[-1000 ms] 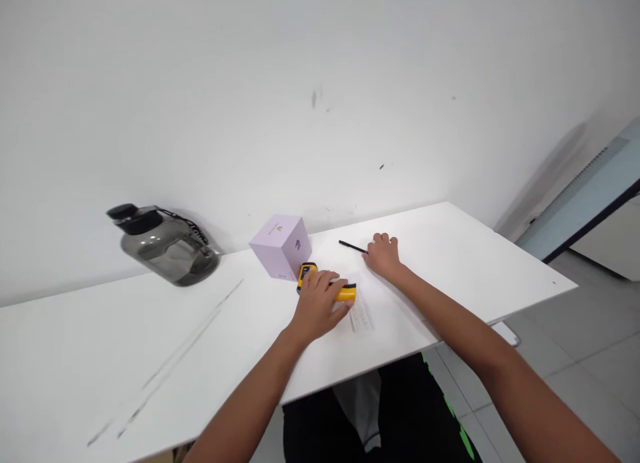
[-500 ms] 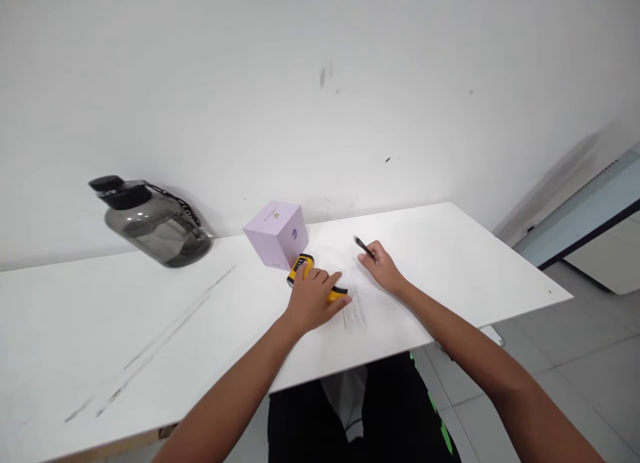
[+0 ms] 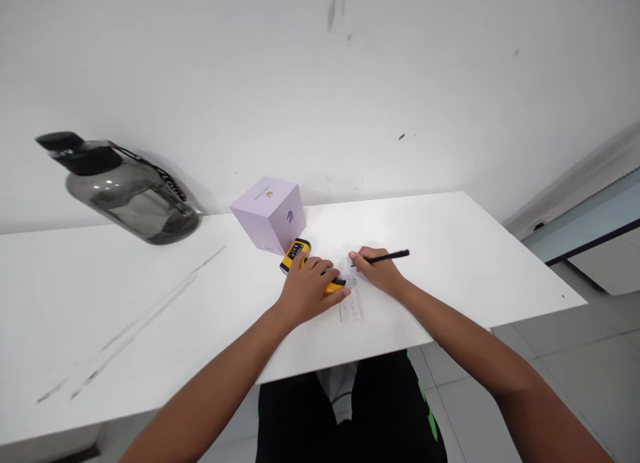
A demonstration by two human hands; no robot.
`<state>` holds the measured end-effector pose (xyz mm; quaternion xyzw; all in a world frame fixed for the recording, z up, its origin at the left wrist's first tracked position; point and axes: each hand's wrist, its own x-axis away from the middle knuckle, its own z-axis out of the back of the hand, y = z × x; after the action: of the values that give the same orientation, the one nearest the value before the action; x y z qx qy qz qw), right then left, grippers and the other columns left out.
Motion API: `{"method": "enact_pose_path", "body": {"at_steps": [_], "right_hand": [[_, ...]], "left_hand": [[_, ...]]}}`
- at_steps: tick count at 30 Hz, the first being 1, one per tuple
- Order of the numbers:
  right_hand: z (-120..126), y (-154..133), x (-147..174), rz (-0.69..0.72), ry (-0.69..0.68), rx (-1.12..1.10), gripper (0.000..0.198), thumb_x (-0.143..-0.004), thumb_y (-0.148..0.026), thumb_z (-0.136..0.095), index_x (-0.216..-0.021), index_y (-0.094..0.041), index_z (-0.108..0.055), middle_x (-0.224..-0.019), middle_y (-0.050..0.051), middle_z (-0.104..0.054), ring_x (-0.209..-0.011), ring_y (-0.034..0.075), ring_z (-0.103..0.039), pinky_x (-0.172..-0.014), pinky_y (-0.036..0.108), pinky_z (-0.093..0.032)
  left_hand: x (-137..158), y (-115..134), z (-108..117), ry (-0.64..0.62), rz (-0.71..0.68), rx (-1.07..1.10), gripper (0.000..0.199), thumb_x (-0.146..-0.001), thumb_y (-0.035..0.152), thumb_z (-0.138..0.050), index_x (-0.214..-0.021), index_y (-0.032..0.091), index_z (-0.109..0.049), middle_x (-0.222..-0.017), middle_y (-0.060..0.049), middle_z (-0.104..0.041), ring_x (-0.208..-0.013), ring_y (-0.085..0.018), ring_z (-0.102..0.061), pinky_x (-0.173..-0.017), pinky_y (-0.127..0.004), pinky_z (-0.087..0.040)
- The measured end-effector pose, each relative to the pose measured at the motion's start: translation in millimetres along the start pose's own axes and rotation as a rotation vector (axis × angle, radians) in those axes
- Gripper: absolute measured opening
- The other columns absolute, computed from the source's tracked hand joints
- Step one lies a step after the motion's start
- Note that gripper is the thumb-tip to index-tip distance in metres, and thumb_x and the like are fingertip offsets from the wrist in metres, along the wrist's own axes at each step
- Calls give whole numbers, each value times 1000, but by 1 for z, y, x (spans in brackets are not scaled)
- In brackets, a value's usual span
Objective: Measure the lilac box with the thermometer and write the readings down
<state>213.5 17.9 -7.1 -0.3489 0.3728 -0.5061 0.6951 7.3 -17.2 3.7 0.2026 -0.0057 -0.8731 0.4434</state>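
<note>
The person's left forearm came in over the front edge of the flat white surface [image 3: 210, 343], and the left hand [image 3: 311, 283] lay palm down with its fingers curled over a yellow-and-black handheld device [image 3: 296, 251]. The device lay between the front and back edges, its head pointing to the back edge, its handle mostly under the hand. The right forearm crossed the front edge toward the right corner; the right hand [image 3: 379, 270] pinched a slim black pen [image 3: 394, 255] between thumb and fingers, the pen's upper end pointing to the right edge. Its tip was just above or on a small white slip of written paper [image 3: 353, 308], which lay near the front edge, between the hands.

By the back edge stood a closed lilac cube-shaped cardboard box [image 3: 267, 213], its contents hidden. Farther left along that edge was a translucent grey plastic bottle with a black lid [image 3: 133, 200]; whether it held liquid could not be told.
</note>
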Motion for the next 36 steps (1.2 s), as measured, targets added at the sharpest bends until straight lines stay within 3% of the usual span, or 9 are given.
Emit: {"method": "enact_pose_path", "body": {"at_steps": [4,14,18,23,28,32,36], "right_hand": [[1,5,-2,-3,-7,2,45,-87,-50,-51,-53,-22,-41,-54,-3,-48,-54,12,-42,-53,27,-34],[2,8,-3,20,-32,30,43,-87,-46,-50,-53,-21,-41,-53,-5,-38,-53,11,-35,-52,27,-30],[3,7,-3,12,-81,23,40,-87,-45,-50,-55,-21,-48,-54,-4,-43,-55,12,-40,-54,27,-33],[2,9,-3,-10,-24,23,41,-88,-44,-50,-54,-21,-47,-55,-3,-46,-55,12,-41,-55,28,-34],[2,8,-3,-8,-7,32,41,-87,-42,-50,-53,-21,-39,-54,-3,-42,-54,11,-37,-54,28,-31],[3,7,-3,-16,-68,28,38,-86,-40,-51,-54,-21,-41,-54,-4,-38,-55,11,-36,-54,28,-31],[3,8,-4,-20,-41,38,40,-86,-41,-51,-52,-21,-39,-53,-4,-38,-54,11,-35,-54,28,-31]], "left_hand": [[0,-1,-2,-23,20,2,32,-85,54,-59,-99,28,-72,-109,-5,-71,-103,-27,-62,-110,-55,-29],[0,-2,-4,-18,-1,-13,36,-87,57,-56,-100,27,-72,-107,-5,-72,-101,-27,-62,-109,-55,-28],[0,-3,-5,-16,1,-20,38,-87,58,-55,-100,27,-72,-107,-5,-72,-100,-27,-62,-108,-54,-28],[1,-5,-6,-7,-25,-46,39,-88,57,-53,-102,25,-71,-107,-6,-72,-100,-26,-62,-109,-55,-28],[1,-3,-5,17,-38,-46,38,-88,55,-55,-102,24,-72,-105,-6,-73,-98,-26,-63,-108,-56,-30],[1,-3,-4,41,-57,-61,39,-88,56,-54,-100,23,-72,-104,-6,-73,-96,-26,-63,-106,-55,-32],[2,-3,-4,47,-56,-53,37,-87,56,-56,-100,24,-72,-102,-5,-72,-96,-27,-63,-105,-54,-33]]}}
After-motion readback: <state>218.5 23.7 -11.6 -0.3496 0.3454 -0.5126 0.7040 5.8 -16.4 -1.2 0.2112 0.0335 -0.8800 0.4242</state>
